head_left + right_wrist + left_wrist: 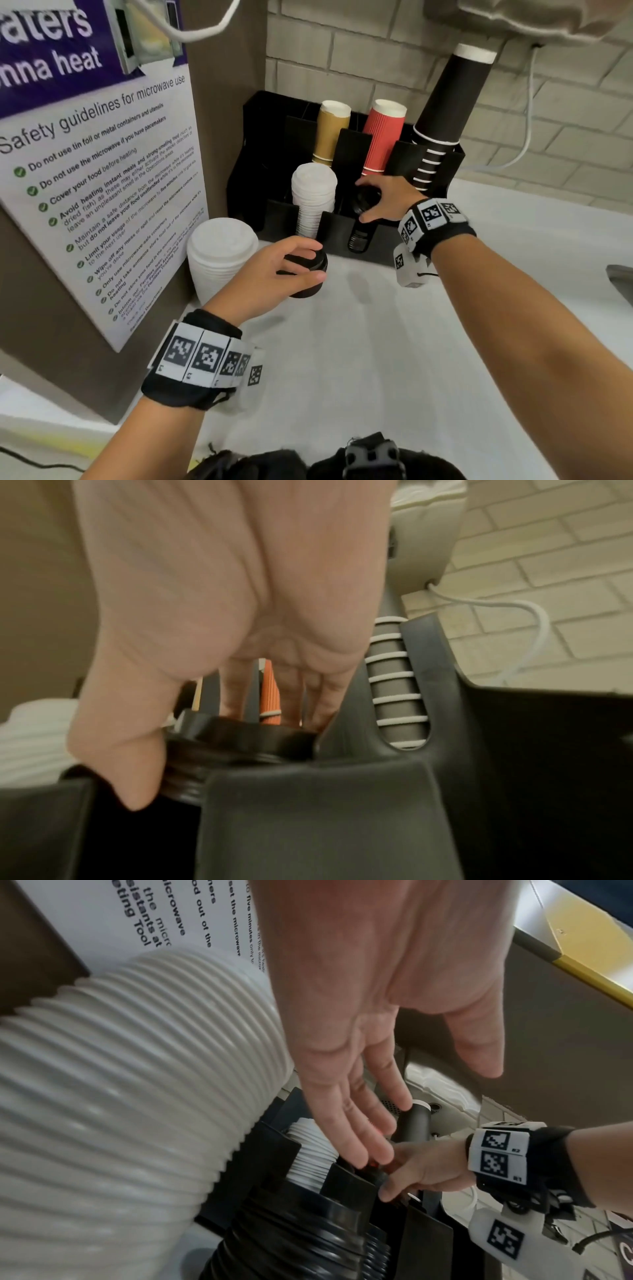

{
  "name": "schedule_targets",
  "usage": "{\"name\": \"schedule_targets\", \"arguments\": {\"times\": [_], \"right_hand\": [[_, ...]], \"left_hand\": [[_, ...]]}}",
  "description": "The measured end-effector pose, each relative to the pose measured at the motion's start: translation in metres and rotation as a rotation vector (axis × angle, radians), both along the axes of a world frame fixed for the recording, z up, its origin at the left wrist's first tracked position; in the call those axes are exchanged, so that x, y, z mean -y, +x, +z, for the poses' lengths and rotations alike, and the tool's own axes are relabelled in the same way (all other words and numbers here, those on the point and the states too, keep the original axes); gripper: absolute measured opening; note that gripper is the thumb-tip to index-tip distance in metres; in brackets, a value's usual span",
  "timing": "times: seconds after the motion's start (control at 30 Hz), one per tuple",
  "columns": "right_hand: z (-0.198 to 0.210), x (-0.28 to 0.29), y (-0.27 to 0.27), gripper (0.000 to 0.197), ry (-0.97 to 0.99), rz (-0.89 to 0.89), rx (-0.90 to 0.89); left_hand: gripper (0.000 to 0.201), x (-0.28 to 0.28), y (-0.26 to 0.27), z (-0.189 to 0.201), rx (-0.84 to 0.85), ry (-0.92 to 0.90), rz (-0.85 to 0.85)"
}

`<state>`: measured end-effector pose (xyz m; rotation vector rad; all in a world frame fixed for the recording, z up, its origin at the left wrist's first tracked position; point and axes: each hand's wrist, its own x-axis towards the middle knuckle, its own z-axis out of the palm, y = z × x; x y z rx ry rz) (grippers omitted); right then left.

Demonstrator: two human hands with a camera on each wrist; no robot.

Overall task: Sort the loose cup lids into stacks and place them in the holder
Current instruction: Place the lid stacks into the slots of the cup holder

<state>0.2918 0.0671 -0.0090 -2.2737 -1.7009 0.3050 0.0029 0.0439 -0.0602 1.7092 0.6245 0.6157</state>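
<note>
A black cup-and-lid holder (255, 137) stands against the brick wall. My right hand (362, 202) reaches into its front middle slot, thumb and fingers pinching a short stack of black lids (240, 739) set in that slot. A stack of small white lids (313, 195) fills the slot to the left. On the counter in front stands a second stack of black lids (308, 286). My left hand (318, 261) straddles its top with fingers (346, 1118) nearly straight and the thumb spread apart. A wide stack of large white lids (219, 263) stands to the left of it.
Brown (332, 133), red (382, 137) and black (442, 113) paper cup stacks lean out of the holder's rear slots. A microwave safety poster (102, 178) covers the panel on the left. The white counter (376, 359) stretches toward me. A white cable (527, 130) hangs at right.
</note>
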Motion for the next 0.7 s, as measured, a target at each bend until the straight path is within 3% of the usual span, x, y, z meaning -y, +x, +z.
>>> {"name": "schedule_targets", "arguments": {"times": [0.3, 0.5, 0.7], "right_hand": [[-0.013, -0.005, -0.012, 0.080, -0.210, 0.048, 0.156], [-0.024, -0.002, -0.019, 0.081, -0.228, 0.061, 0.403], [-0.036, 0.007, -0.029, 0.064, -0.165, 0.030, 0.488]], "left_hand": [[0.034, 0.004, -0.005, -0.001, 0.001, -0.019, 0.038], [0.035, 0.010, -0.006, 0.000, 0.005, -0.032, 0.080], [0.035, 0.014, -0.010, 0.000, 0.018, -0.027, 0.136]]}}
